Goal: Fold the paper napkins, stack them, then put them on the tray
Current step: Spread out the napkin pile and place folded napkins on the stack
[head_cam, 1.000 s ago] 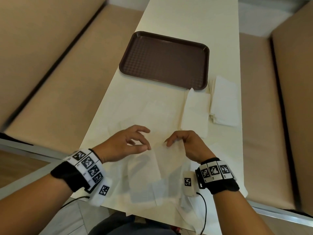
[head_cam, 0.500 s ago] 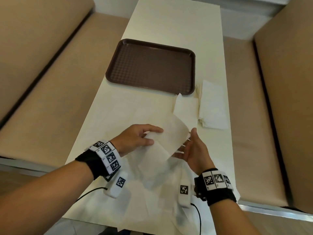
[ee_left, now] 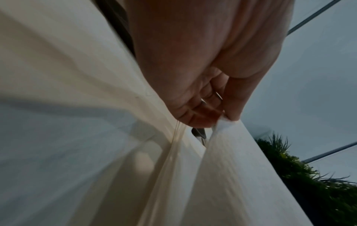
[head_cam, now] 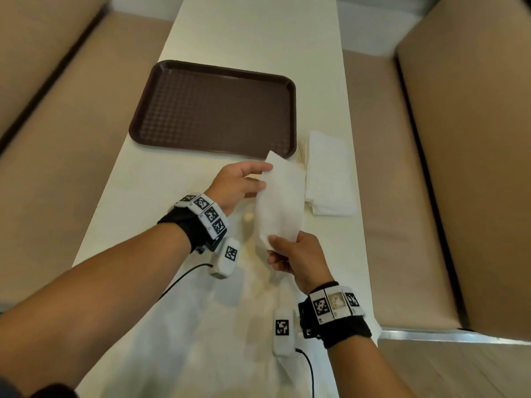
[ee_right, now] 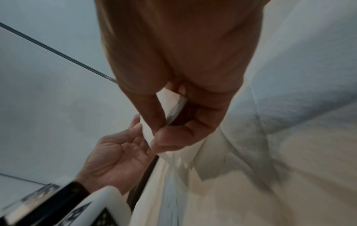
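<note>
A folded napkin (head_cam: 280, 202) is being held above the desk (head_cam: 149, 196) between both hands. Its far end is being pinched by the left hand (head_cam: 234, 186), thumb and fingers (ee_left: 195, 113) closed together on the paper's edge. Its near end is being clamped by the right hand (head_cam: 298, 261), the fingers (ee_right: 170, 140) curled onto it. A stack of napkins (head_cam: 329, 175) is lying just to the right of it on the desk. The brown tray (head_cam: 215, 107) is sitting beyond, bearing nothing.
</note>
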{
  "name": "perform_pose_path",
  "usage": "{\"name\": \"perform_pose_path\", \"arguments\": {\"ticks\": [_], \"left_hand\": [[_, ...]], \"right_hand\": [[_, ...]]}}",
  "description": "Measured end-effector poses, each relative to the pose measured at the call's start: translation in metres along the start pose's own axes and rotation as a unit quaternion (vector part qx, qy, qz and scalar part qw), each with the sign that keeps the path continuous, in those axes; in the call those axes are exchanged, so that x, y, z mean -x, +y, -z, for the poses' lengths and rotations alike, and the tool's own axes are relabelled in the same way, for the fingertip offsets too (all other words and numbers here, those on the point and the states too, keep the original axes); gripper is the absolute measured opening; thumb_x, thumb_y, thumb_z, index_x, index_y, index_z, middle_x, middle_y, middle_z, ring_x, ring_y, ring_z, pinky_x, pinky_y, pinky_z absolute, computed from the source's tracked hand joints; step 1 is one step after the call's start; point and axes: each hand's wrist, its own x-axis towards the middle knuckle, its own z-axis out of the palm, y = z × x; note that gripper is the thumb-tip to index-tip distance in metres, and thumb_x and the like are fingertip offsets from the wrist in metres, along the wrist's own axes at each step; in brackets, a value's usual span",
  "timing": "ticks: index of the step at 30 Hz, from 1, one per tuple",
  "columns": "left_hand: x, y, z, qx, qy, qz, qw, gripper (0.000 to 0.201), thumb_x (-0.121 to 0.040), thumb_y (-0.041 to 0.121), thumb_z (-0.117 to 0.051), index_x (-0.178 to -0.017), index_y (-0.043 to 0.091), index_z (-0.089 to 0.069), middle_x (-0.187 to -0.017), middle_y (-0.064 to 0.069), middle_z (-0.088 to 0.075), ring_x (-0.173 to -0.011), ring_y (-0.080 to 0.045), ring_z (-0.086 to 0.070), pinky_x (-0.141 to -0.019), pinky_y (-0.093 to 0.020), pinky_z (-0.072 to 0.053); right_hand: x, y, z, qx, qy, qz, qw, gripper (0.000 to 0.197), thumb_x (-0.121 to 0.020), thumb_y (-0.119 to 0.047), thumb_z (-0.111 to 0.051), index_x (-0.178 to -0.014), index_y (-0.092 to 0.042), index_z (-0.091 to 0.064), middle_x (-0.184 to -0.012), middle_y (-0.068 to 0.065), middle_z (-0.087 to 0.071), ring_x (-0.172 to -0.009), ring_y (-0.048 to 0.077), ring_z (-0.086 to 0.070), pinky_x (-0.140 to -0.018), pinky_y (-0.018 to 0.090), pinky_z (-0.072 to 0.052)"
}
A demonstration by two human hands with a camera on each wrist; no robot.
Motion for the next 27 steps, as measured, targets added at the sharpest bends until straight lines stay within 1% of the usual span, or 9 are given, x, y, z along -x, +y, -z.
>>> {"name": "perform_pose_path", "arguments": {"ticks": [4, 8, 9, 10, 12, 14, 17, 22, 27], "left_hand": [[-0.024, 0.007, -0.002, -0.053, -0.004, 0.003, 0.999, 0.046, -0.089, -0.007, -0.064, -0.123, 0.022, -0.071, -0.085, 0.009, -0.076, -0.08, -0.009, -0.07, -0.072, -0.021, -0.055], [-0.048, 0.001, -0.004, -0.158, 0.008, -0.017, 0.987, 0.046, -0.087, -0.003, -0.069, -0.123, 0.026, -0.071, -0.067, 0.013, -0.068, -0.065, -0.004, -0.062, -0.065, -0.015, -0.049], [-0.053, -0.001, -0.005, -0.197, 0.007, -0.029, 0.98, 0.045, -0.087, -0.002, -0.071, -0.123, 0.026, -0.071, -0.073, 0.013, -0.068, -0.062, -0.001, -0.06, -0.064, -0.012, -0.047], [-0.058, -0.004, -0.006, -0.236, 0.005, -0.042, 0.971, 0.046, -0.086, -0.001, -0.073, -0.123, 0.025, -0.07, -0.09, 0.012, -0.07, -0.064, 0.001, -0.06, -0.066, -0.011, -0.046], [-0.067, -0.01, -0.008, -0.312, -0.003, -0.062, 0.948, 0.047, -0.085, 0.001, -0.075, -0.125, 0.023, -0.069, -0.127, 0.008, -0.063, -0.086, -0.006, -0.062, -0.081, -0.017, -0.048], [-0.072, -0.015, -0.009, -0.391, -0.013, -0.068, 0.918, 0.048, -0.085, 0.006, -0.075, -0.129, 0.023, -0.066, -0.14, 0.007, -0.053, -0.1, -0.015, -0.058, -0.093, -0.024, -0.047], [-0.072, -0.021, -0.013, -0.454, -0.001, -0.071, 0.888, 0.048, -0.086, 0.013, -0.073, -0.132, 0.025, -0.064, -0.143, 0.008, -0.043, -0.096, -0.011, -0.051, -0.091, -0.023, -0.042], [-0.073, -0.025, -0.021, -0.476, 0.022, -0.062, 0.877, 0.04, -0.09, 0.019, -0.071, -0.13, 0.023, -0.065, -0.136, 0.005, -0.04, -0.097, -0.012, -0.053, -0.086, -0.021, -0.04], [-0.07, -0.022, -0.024, -0.481, 0.033, -0.034, 0.875, 0.046, -0.092, 0.02, -0.068, -0.138, 0.02, -0.058, -0.141, -0.001, -0.034, -0.106, -0.022, -0.059, -0.088, -0.024, -0.042]], "right_hand": [[-0.013, -0.005, 0.005, -0.024, 0.025, -0.013, 0.999, 0.018, -0.095, -0.008, -0.067, -0.104, 0.008, -0.065, -0.07, 0.015, -0.069, -0.055, 0.023, -0.064, -0.05, 0.028, -0.054], [-0.022, -0.01, 0.011, -0.032, 0.041, -0.039, 0.998, 0.012, -0.098, -0.009, -0.063, -0.09, 0.0, -0.062, -0.07, 0.016, -0.068, -0.053, 0.025, -0.064, -0.049, 0.029, -0.054], [-0.024, -0.011, 0.012, -0.029, 0.048, -0.046, 0.997, 0.014, -0.098, -0.01, -0.063, -0.086, -0.002, -0.061, -0.069, 0.016, -0.068, -0.052, 0.025, -0.064, -0.048, 0.029, -0.054], [-0.026, -0.011, 0.013, -0.025, 0.055, -0.053, 0.997, 0.016, -0.098, -0.011, -0.064, -0.085, -0.002, -0.061, -0.068, 0.016, -0.068, -0.051, 0.024, -0.063, -0.047, 0.028, -0.054], [-0.031, -0.01, 0.016, -0.018, 0.069, -0.063, 0.995, 0.018, -0.097, -0.015, -0.066, -0.086, -0.001, -0.061, -0.066, 0.016, -0.068, -0.048, 0.024, -0.063, -0.045, 0.027, -0.052], [-0.034, -0.009, 0.018, -0.006, 0.082, -0.068, 0.994, 0.021, -0.096, -0.017, -0.067, -0.085, 0.0, -0.062, -0.064, 0.015, -0.067, -0.047, 0.025, -0.064, -0.044, 0.027, -0.051], [-0.035, -0.007, 0.022, 0.021, 0.106, -0.061, 0.992, 0.024, -0.094, -0.019, -0.068, -0.082, -0.001, -0.058, -0.062, 0.017, -0.067, -0.046, 0.028, -0.065, -0.043, 0.028, -0.051], [-0.042, -0.003, 0.025, 0.082, 0.143, -0.042, 0.985, 0.019, -0.092, -0.018, -0.067, -0.087, -0.005, -0.055, -0.062, 0.018, -0.067, -0.053, 0.037, -0.071, -0.047, 0.034, -0.053], [-0.043, -0.004, 0.026, 0.118, 0.156, -0.041, 0.98, 0.019, -0.093, -0.016, -0.068, -0.092, -0.008, -0.051, -0.068, 0.021, -0.069, -0.05, 0.036, -0.07, -0.043, 0.036, -0.054]]}}
